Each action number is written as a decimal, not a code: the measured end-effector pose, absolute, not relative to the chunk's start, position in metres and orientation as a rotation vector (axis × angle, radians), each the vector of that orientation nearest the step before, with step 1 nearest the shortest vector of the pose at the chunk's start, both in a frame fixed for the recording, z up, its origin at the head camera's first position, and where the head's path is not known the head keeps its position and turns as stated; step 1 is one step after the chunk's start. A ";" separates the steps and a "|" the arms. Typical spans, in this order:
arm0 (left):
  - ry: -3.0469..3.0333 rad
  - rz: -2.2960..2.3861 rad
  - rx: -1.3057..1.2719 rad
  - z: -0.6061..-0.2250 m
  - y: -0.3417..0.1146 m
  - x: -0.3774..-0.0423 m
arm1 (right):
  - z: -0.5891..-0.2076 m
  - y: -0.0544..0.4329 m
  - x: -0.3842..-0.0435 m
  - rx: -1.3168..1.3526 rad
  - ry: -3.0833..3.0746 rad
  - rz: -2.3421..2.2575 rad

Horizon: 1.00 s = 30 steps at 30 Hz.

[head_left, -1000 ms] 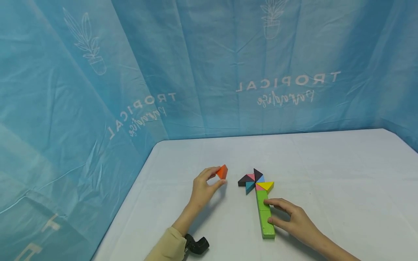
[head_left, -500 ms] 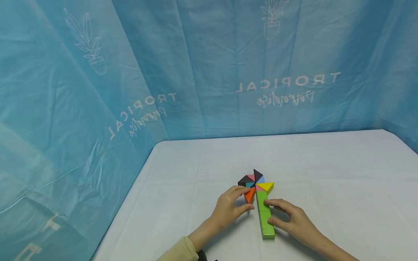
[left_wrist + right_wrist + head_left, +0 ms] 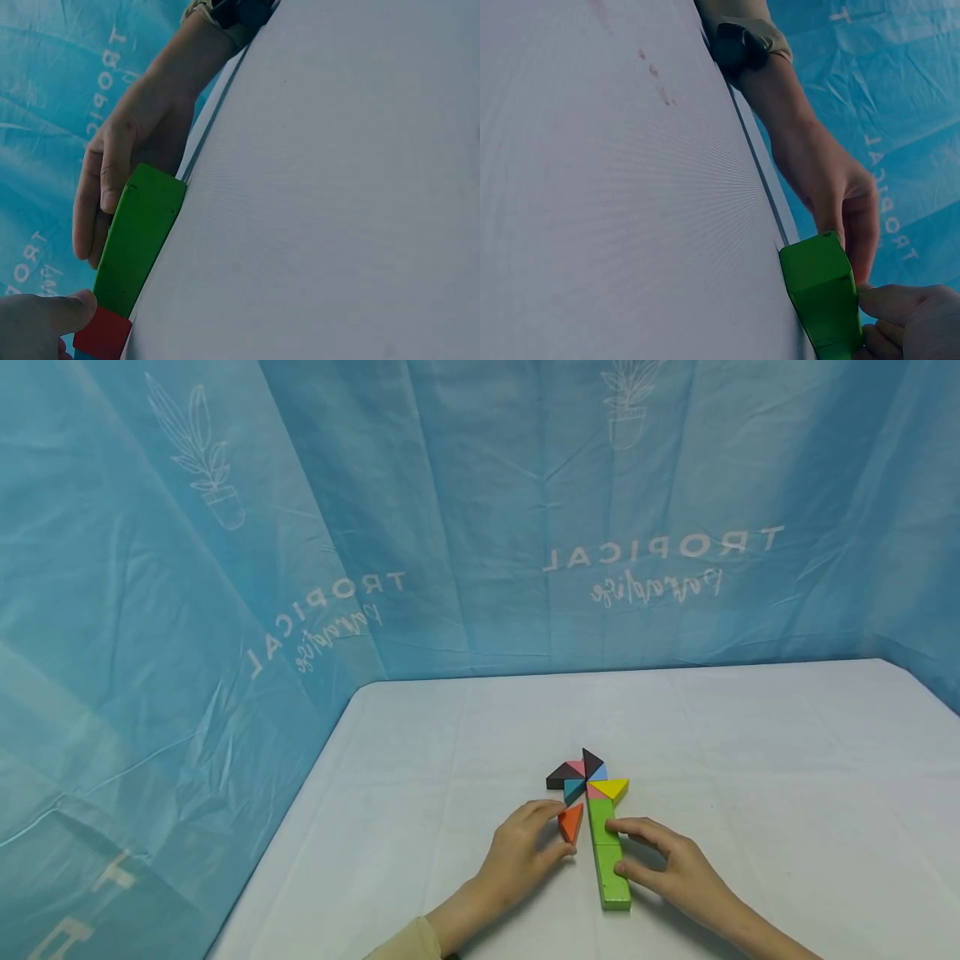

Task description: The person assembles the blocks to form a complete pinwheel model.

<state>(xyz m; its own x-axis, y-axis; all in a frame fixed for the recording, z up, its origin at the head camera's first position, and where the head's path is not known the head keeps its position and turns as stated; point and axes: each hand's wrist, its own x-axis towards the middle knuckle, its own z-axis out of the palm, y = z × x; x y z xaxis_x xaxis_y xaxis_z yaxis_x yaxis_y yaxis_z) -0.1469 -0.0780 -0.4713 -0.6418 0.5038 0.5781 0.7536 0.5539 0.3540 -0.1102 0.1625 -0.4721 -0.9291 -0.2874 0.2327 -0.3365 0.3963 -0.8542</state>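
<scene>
My left hand (image 3: 517,856) holds an orange triangular block (image 3: 571,823) between thumb and fingers, just left of two green blocks (image 3: 606,835) laid end to end. In the left wrist view that block looks red, under my thumb (image 3: 71,310). My right hand (image 3: 671,864) rests thumb and fingertip against the green blocks' right side, the fingers loosely bent. Above the green column several triangular blocks form a pinwheel: black (image 3: 566,773), yellow (image 3: 611,788), teal (image 3: 573,789), blue (image 3: 598,772) and pink (image 3: 596,791) ones. The orange block sits just below the teal one, with a small gap.
A white-covered table (image 3: 787,760) lies under the blocks. Blue printed curtains (image 3: 480,527) hang behind it and along the left side. A dark strapped device (image 3: 735,49) is on my left wrist.
My left hand has brought the orange block rightward and toward me, from left of the pinwheel to beside the upper green block. It then shifted slightly closer to me. The right hand stays put.
</scene>
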 end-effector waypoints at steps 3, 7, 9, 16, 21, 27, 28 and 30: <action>-2.363 -0.858 -1.012 -0.469 -0.079 -0.147 | -0.472 0.163 -0.110 0.563 -2.588 1.594; -2.362 -0.869 -1.027 -0.468 -0.078 -0.149 | -0.471 0.163 -0.110 0.553 -2.589 1.623; -2.363 -0.863 -1.032 -0.468 -0.078 -0.150 | -0.471 0.162 -0.110 0.550 -2.600 1.627; -2.403 -0.882 -1.012 -0.467 -0.075 -0.159 | -0.472 0.162 -0.110 0.559 -2.602 1.615; -2.374 -0.842 -1.011 -0.468 -0.074 -0.166 | -0.473 0.162 -0.110 0.573 -2.587 1.611; -2.373 -0.808 -1.015 -0.468 -0.072 -0.170 | -0.473 0.162 -0.110 0.573 -2.584 1.618; -2.378 -0.804 -1.018 -0.468 -0.072 -0.170 | -0.473 0.162 -0.110 0.576 -2.582 1.619; -2.382 -0.788 -1.028 -0.465 -0.072 -0.167 | -0.473 0.162 -0.111 0.586 -2.574 1.620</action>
<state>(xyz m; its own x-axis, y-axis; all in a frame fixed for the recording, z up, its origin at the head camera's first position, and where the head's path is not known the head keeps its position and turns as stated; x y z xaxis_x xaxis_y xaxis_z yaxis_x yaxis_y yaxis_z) -0.1674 -0.0719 -0.4648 -0.6345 0.5149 0.5764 0.7570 0.5644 0.3292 -0.1106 0.1623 -0.4731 -0.9276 -0.2911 0.2341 -0.3370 0.3817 -0.8607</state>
